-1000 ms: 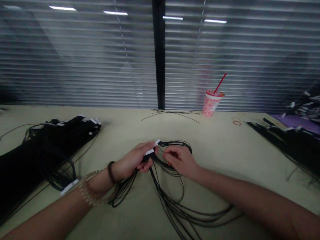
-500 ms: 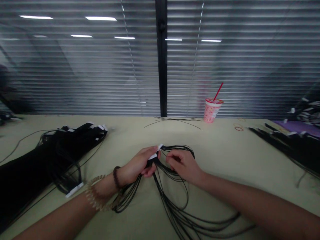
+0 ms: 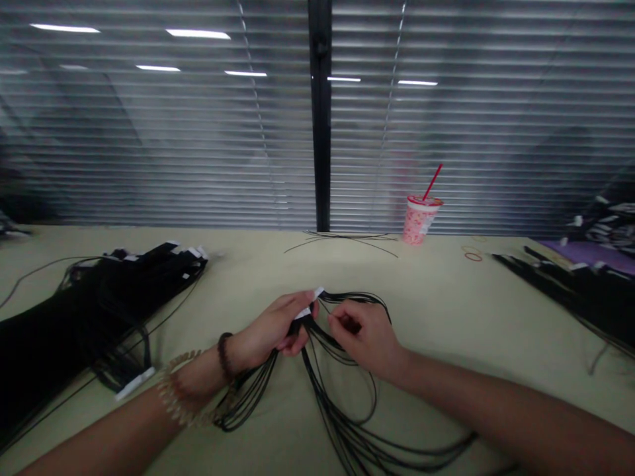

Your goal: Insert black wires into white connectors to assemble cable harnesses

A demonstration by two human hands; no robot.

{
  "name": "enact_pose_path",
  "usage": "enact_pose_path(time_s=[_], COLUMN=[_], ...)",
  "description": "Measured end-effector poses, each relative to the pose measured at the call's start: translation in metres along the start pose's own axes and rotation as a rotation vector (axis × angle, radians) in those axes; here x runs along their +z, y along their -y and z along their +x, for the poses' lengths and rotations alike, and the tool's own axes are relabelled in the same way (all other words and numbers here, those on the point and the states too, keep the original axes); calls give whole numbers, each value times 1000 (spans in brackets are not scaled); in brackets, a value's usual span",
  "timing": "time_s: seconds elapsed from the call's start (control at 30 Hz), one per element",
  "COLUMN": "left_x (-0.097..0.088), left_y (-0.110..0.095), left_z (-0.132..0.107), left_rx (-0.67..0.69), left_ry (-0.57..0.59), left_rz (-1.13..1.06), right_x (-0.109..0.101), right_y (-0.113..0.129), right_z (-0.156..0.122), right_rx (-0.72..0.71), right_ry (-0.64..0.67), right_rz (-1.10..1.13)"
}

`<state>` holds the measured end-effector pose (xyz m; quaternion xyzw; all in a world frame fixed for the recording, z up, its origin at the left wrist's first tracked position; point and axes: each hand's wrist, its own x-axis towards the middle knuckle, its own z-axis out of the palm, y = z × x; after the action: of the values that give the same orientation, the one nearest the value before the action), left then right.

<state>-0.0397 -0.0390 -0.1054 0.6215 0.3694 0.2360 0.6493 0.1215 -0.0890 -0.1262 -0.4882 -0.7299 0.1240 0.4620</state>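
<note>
A bundle of thin black cables (image 3: 342, 423) hangs in loops from my left hand (image 3: 282, 327), which is closed around it above the table. White connectors or labels (image 3: 318, 291) show at my left thumb and fingers. My right hand (image 3: 364, 334) is just to the right, thumb and forefinger pinched together on one thin black strand that runs toward the white end. Loops of cable pass behind the right hand and down toward the table's near edge. The exact fingertip contact is too small to make out.
A thick pile of black cables with white ends (image 3: 143, 277) lies at left, another (image 3: 585, 277) at right. At the back are loose wires (image 3: 347, 237), a pink cup with a red straw (image 3: 421, 221) and rubber bands (image 3: 473, 256). Window blinds (image 3: 198, 145) stand behind.
Both hands stay nearly in place, the right still pinching beside the left. My left forearm and the view have shifted slightly; the cable bundle remains in the left hand.
</note>
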Motion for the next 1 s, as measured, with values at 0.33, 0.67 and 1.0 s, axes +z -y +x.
enact_pose_path(time_s=[0.33, 0.67, 1.0], left_x=[0, 3, 11], left_y=[-2, -5, -4], left_z=[1, -1, -1], left_rx=[-22, -45, -38], left_ry=[5, 33, 14], left_rz=[20, 51, 120], right_x=[0, -3, -4], right_y=[-4, 1, 0], right_z=[0, -2, 3], right_rx=[35, -9, -14], right_ry=[14, 12, 63], right_rz=[13, 17, -68])
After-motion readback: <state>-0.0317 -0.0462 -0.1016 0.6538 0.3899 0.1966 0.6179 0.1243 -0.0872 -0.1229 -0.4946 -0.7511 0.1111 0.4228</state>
